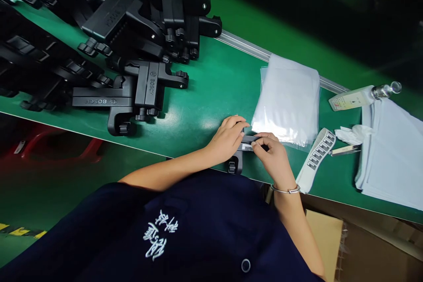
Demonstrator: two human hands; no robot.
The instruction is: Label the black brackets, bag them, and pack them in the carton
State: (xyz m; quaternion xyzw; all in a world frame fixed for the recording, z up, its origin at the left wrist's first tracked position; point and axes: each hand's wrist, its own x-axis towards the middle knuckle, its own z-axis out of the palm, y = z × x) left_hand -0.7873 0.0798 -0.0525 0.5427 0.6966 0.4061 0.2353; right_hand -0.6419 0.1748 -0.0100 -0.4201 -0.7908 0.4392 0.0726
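Note:
A black plastic part point(243, 149) lies at the near edge of the green table point(211, 83), partly covered by both hands. My left hand point(227, 137) is curled over its left end, fingers closed on it. My right hand point(273, 155), with a metal bangle at the wrist, pinches the part's top right side with fingertips pressed together. What lies under the fingertips is too small to make out. A strip of barcode labels point(317, 153) lies just right of my right hand.
Several black Bosch-marked plastic parts point(132, 92) are piled at the left and back. A stack of clear plastic bags point(288, 99) lies beyond my hands. White sheets point(393, 154), a bottle point(357, 97) and a crumpled white cloth point(352, 134) sit right. A cardboard box point(333, 238) stands below.

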